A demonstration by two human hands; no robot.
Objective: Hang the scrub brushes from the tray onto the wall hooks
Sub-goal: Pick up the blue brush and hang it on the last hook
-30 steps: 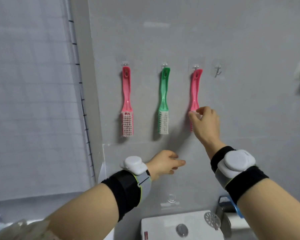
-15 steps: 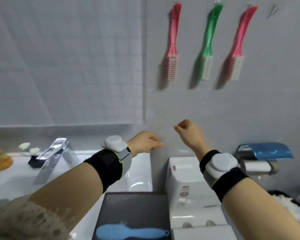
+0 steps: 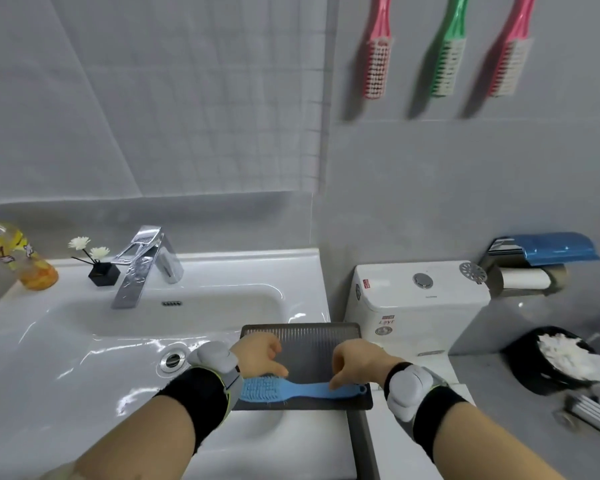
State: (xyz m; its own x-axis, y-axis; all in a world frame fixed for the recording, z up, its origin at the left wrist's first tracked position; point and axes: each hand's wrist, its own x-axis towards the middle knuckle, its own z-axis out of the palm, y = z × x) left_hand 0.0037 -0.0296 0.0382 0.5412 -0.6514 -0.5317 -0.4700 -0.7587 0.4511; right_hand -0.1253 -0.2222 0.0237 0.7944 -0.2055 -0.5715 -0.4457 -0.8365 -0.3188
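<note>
Both hands are down at a dark ribbed tray that sits on the right edge of a white sink counter. The right hand has its fingers curled, with the fingertips touching the handle of a blue scrub brush; it appears to be pinching the handle, though the view is too soft to confirm a closed grasp. The left hand is loosely curled with a finger resting at the bristle head, steadying and not holding.

The blue brush lies flat along the near edge of the tray, bristles up, head to the left, and its hanging hole at the far right end.

To do this pick-up well, the right hand should probably grip the handle toward the middle, leaving the hole end free, so the loop can slide over a hook without regripping.

High on the wall hang a left pink brush, a green brush and a right pink brush; their hooks are cut off by the frame.

Compared with half a second earlier, both hands have dropped from mid-air near the wall onto the tray, and the view has tilted down, bringing the tray and blue brush fully into sight.
</note>
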